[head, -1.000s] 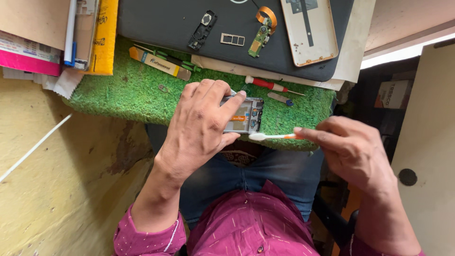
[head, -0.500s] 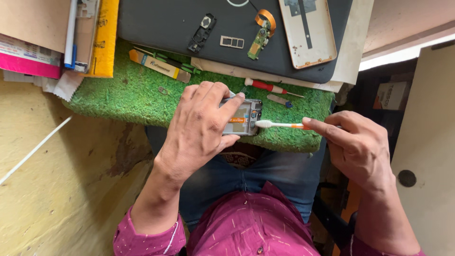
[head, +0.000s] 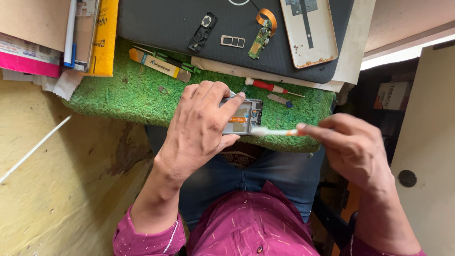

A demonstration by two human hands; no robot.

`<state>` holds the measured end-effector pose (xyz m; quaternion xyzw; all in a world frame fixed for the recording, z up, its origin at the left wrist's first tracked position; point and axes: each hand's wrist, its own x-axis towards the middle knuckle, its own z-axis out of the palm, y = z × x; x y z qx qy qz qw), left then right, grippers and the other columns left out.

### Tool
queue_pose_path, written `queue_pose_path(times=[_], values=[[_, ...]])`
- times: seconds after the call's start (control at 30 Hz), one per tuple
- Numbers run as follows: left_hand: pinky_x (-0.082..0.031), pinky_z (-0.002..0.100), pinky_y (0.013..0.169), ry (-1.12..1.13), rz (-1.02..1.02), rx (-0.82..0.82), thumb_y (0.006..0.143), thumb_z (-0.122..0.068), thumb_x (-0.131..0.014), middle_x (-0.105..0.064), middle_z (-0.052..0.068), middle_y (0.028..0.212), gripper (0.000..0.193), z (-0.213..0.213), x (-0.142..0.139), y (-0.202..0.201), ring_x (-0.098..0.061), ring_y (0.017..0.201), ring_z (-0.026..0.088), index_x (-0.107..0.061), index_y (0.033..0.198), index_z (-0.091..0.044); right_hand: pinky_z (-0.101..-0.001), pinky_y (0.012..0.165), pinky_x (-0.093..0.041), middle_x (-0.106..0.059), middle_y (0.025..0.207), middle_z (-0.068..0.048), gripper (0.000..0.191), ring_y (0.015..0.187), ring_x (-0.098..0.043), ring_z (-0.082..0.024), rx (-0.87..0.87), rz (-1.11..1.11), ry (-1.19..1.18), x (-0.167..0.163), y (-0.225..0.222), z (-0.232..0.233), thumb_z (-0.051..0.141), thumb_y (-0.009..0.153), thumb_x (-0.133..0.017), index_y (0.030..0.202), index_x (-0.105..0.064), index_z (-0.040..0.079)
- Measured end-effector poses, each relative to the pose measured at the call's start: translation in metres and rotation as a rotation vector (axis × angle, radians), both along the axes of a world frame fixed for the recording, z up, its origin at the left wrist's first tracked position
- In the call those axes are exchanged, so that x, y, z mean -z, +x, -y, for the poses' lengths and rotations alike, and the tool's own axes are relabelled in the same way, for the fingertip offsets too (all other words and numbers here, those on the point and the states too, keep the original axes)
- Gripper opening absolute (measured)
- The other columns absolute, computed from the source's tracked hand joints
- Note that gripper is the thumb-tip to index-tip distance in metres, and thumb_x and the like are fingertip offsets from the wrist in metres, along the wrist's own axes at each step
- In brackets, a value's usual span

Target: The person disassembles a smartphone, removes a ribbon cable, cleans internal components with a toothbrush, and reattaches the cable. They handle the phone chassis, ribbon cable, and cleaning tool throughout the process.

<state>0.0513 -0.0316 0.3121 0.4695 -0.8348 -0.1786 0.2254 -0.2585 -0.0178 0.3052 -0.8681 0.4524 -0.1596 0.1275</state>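
Note:
My left hand (head: 201, 125) grips an opened phone body (head: 244, 117), its circuit side up, at the near edge of a green turf mat (head: 128, 92). My right hand (head: 350, 147) pinches the orange-and-white handle of a small toothbrush (head: 277, 132). The white bristle head touches the phone's lower right corner. My fingers cover most of the phone's left half.
On a dark mat (head: 161, 23) behind lie a phone back cover (head: 308, 31), a SIM tray (head: 232, 41), a small board with orange flex (head: 260, 35) and a black frame piece (head: 202, 32). A red-handled screwdriver (head: 270, 86), a glue tube (head: 159, 64) and stacked papers (head: 52, 38) sit nearby.
My right hand swung the toothbrush up to the phone's middle, then back down to its lower right corner. My left hand kept the phone nearly still.

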Motion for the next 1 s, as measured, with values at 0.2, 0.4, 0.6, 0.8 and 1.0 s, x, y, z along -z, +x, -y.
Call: queue_pose_path(times=[0.2, 0.4, 0.6, 0.8, 1.0], values=[[-0.039, 0.047, 0.101, -0.003, -0.003, 0.000, 0.058, -0.024, -0.093, -0.058, 0.012, 0.112, 0.074, 0.000, 0.001, 0.000, -0.057, 0.109, 0.031, -0.068, 0.125, -0.004, -0.0353, 0.068, -0.056, -0.067, 0.087, -0.007, 0.051, 0.075, -0.067, -0.022, 0.044, 0.004, 0.012, -0.003, 0.001, -0.002, -0.011, 0.079, -0.067, 0.117, -0.078, 0.022], [-0.040, 0.047, 0.100, -0.019, 0.004, 0.001, 0.059, -0.024, -0.093, -0.058, 0.012, 0.112, 0.074, 0.000, 0.002, 0.000, -0.057, 0.110, 0.031, -0.067, 0.126, -0.003, -0.0344, 0.067, -0.055, -0.068, 0.088, -0.005, 0.049, 0.075, -0.067, -0.021, 0.048, -0.002, -0.018, -0.006, 0.006, -0.002, -0.011, 0.082, -0.068, 0.116, -0.078, 0.023], [-0.040, 0.046, 0.100, -0.027, 0.022, -0.001, 0.059, -0.024, -0.093, -0.058, 0.011, 0.111, 0.075, 0.001, 0.001, -0.001, -0.057, 0.110, 0.031, -0.067, 0.126, -0.004, -0.0357, 0.068, -0.055, -0.067, 0.086, -0.005, 0.051, 0.075, -0.066, -0.022, 0.041, -0.015, -0.017, -0.014, 0.006, -0.003, -0.010, 0.080, -0.068, 0.117, -0.077, 0.023], [-0.039, 0.046, 0.100, -0.021, 0.025, 0.001, 0.060, -0.024, -0.092, -0.059, 0.012, 0.112, 0.074, 0.000, 0.002, 0.000, -0.057, 0.111, 0.031, -0.067, 0.127, -0.004, -0.0368, 0.064, -0.054, -0.066, 0.082, -0.005, 0.056, 0.071, -0.064, -0.023, -0.009, 0.005, 0.069, -0.013, 0.006, -0.001, -0.011, 0.075, -0.067, 0.117, -0.078, 0.024], [-0.039, 0.046, 0.101, -0.031, 0.028, -0.003, 0.060, -0.023, -0.092, -0.059, 0.011, 0.113, 0.073, 0.001, 0.004, -0.001, -0.057, 0.112, 0.030, -0.068, 0.127, -0.004, -0.0358, 0.066, -0.054, -0.066, 0.087, -0.006, 0.053, 0.075, -0.066, -0.022, 0.018, 0.061, 0.076, -0.008, 0.005, 0.001, -0.009, 0.079, -0.068, 0.120, -0.076, 0.023]])
